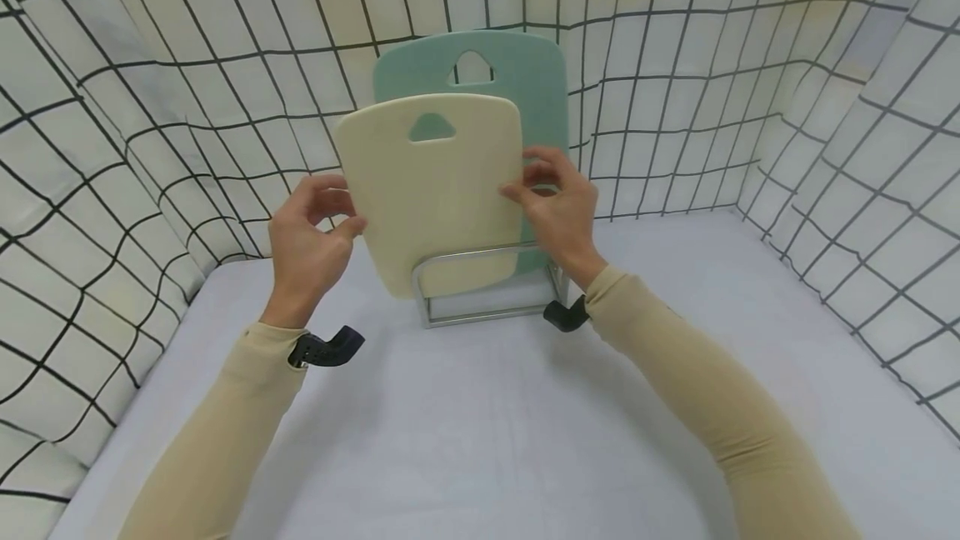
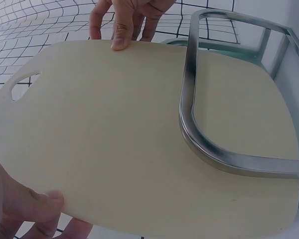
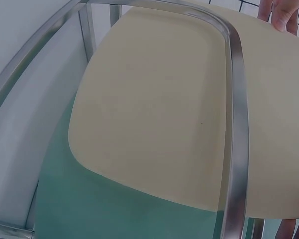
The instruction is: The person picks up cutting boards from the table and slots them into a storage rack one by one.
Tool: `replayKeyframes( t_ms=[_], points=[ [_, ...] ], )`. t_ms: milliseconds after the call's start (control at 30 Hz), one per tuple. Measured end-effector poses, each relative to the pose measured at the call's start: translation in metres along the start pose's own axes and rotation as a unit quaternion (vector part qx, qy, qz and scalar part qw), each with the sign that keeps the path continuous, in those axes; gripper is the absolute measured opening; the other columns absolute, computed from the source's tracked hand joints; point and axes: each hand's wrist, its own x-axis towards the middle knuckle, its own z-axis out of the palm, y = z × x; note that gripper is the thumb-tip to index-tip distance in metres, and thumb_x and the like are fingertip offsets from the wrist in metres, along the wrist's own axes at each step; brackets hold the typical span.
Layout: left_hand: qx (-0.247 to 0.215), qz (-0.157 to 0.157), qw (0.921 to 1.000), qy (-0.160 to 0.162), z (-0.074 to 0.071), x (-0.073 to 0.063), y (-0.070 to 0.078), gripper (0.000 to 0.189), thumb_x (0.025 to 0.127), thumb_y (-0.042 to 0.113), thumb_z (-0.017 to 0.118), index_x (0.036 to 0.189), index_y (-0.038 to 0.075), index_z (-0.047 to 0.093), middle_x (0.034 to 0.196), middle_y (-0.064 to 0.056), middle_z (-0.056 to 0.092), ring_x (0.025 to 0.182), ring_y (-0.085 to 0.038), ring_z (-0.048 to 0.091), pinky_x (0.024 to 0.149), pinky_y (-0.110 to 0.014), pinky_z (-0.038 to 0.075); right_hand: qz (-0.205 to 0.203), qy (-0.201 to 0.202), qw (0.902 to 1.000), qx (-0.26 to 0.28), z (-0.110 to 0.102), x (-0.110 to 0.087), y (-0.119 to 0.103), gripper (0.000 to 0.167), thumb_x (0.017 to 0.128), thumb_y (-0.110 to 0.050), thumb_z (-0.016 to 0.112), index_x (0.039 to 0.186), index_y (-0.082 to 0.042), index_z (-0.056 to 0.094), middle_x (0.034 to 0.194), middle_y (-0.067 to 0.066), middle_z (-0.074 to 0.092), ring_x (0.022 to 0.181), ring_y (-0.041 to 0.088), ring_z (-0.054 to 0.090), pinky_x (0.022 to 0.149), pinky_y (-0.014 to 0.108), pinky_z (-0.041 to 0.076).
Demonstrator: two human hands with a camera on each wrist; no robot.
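Observation:
A cream cutting board (image 1: 435, 190) with a handle hole stands tilted between both hands, its lower part behind the front bar of a metal rack (image 1: 491, 312). My left hand (image 1: 311, 232) pinches its left edge, thumb on the front face. On the opposite edge, my right hand (image 1: 557, 202) pinches the board between thumb and fingers. Behind it rises a larger green cutting board (image 1: 543, 90), upright in the rack and partly hidden. In the left wrist view the cream board (image 2: 119, 134) lies behind the curved bar, its lower left corner reaching past the rack's side.
White cloth (image 1: 480, 432) covers the table. Black-grid wall panels (image 1: 675, 107) enclose the back and both sides. Each wrist wears a black strap mount (image 1: 326, 348).

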Motion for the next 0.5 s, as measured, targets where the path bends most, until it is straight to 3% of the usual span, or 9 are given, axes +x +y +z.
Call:
replayKeyframes(
  t_ms=[133, 233, 500],
  points=[
    [-0.004, 0.000, 1.0000, -0.001, 0.0008, 0.0002, 0.0003, 0.037, 0.089, -0.005, 0.070, 0.125, 0.006, 0.066, 0.107, -0.012, 0.075, 0.089, 0.007, 0.061, 0.088, -0.016, 0.052, -0.005, 0.002, 1.0000, -0.007, -0.0015, 0.0004, 0.0006, 0.042, 0.077, 0.000, 0.088, 0.115, -0.003, 0.071, 0.093, 0.021, 0.073, 0.084, 0.020, 0.069, 0.082, 0.037, 0.066],
    [-0.008, 0.000, 1.0000, 0.000, 0.0013, 0.0003, 0.0007, 0.038, 0.089, -0.005, 0.071, 0.124, 0.008, 0.067, 0.106, -0.010, 0.075, 0.089, 0.006, 0.062, 0.083, -0.010, 0.050, -0.009, 0.003, 0.9999, -0.013, -0.0027, 0.0004, 0.0002, 0.042, 0.078, 0.000, 0.088, 0.116, -0.004, 0.071, 0.093, 0.021, 0.073, 0.084, 0.022, 0.070, 0.082, 0.041, 0.066],
    [-0.020, 0.004, 0.9998, -0.003, 0.0045, 0.0012, 0.0029, 0.038, 0.088, -0.007, 0.070, 0.123, 0.006, 0.066, 0.102, -0.013, 0.073, 0.088, 0.004, 0.062, 0.098, -0.037, 0.053, -0.009, 0.005, 0.9998, -0.017, -0.0061, 0.0005, 0.0000, 0.041, 0.078, 0.000, 0.087, 0.116, -0.003, 0.071, 0.092, 0.021, 0.073, 0.084, 0.022, 0.069, 0.082, 0.039, 0.066]
  ],
)
